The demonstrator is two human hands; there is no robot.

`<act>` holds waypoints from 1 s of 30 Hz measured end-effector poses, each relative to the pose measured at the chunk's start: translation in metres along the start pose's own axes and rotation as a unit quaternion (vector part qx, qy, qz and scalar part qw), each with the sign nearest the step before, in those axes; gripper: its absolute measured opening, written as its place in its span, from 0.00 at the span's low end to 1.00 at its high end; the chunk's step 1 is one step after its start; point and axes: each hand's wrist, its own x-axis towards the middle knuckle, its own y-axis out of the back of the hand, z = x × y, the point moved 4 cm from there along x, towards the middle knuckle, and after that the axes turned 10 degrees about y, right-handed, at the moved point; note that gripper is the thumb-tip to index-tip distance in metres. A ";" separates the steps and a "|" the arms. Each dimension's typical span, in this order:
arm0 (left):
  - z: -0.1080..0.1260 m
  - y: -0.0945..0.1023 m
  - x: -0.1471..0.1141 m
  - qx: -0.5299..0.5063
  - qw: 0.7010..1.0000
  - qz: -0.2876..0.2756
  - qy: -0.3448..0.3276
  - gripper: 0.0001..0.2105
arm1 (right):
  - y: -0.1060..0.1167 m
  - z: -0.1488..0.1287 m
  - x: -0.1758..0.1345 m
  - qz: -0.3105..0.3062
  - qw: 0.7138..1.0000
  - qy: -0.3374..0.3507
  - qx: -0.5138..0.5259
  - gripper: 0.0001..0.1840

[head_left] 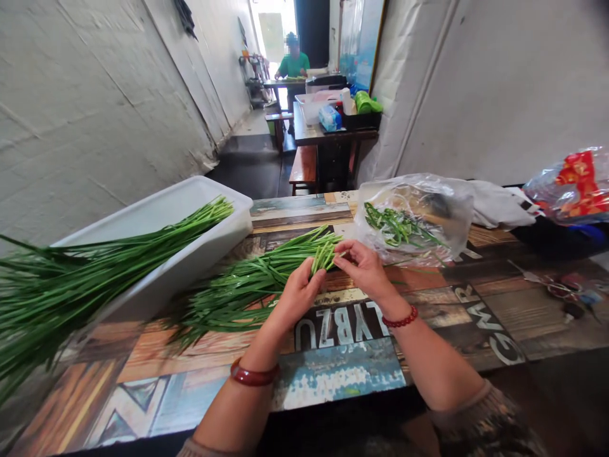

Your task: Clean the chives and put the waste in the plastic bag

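In the head view, my left hand (303, 285) is closed around a small bunch of green stalks (323, 258), the thumb lying on the near side and the pale ends pointing up. My right hand (362, 263) is just beside these ends; its thumb and fingers are bent and come close together, but I cannot tell if they pinch a piece between them. The bunch is above the patterned table (428, 333), near its middle. Behind it and to the left there lies a loose pile of long green leaves (247, 279).

Farther left stands a white tub (221, 242), and more long leaves (118, 260) rest in it, hanging over its side. To the right of my hands is a clear plastic bag (451, 200), with green scraps (397, 225) in it. Well apart, in the background, a person in a green top (295, 65) sits at another table (271, 83).
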 end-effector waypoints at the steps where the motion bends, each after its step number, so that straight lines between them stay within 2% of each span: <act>1: 0.000 0.000 0.000 -0.015 1.000 -0.009 0.004 0.12 | -0.001 0.001 0.000 0.005 1.000 -0.004 0.021 0.11; 4: 0.000 -0.001 0.000 -0.065 0.997 -0.028 0.023 0.13 | 0.001 0.005 0.000 0.030 0.998 -0.011 0.051 0.14; 7: 0.000 0.000 0.000 -0.104 0.993 -0.019 0.051 0.14 | 0.013 0.008 0.001 0.103 0.994 -0.018 0.036 0.16; 9: 0.000 0.001 0.000 -0.119 0.991 -0.011 0.066 0.15 | 0.018 0.008 0.001 0.128 0.991 -0.017 0.025 0.18; 11: 0.000 -0.001 -0.001 -0.128 0.989 -0.025 0.072 0.15 | 0.017 0.004 0.001 0.099 0.995 -0.010 0.030 0.21; 16: 0.000 -0.009 -0.002 -0.129 0.984 -0.091 0.078 0.15 | 0.003 -0.017 -0.002 -0.029 0.998 0.052 0.028 0.29; 20: 0.001 -0.010 -0.003 -0.111 0.985 -0.101 0.082 0.16 | -0.004 -0.026 -0.002 -0.117 0.988 0.101 -0.013 0.31; 26: 0.000 -0.007 0.000 -0.054 0.992 -0.093 0.062 0.17 | -0.007 -0.029 0.001 -0.133 0.986 0.100 0.010 0.32; 30: -0.002 -0.003 0.006 -0.023 0.998 -0.048 0.035 0.16 | -0.007 -0.022 0.004 -0.081 0.992 0.053 0.087 0.33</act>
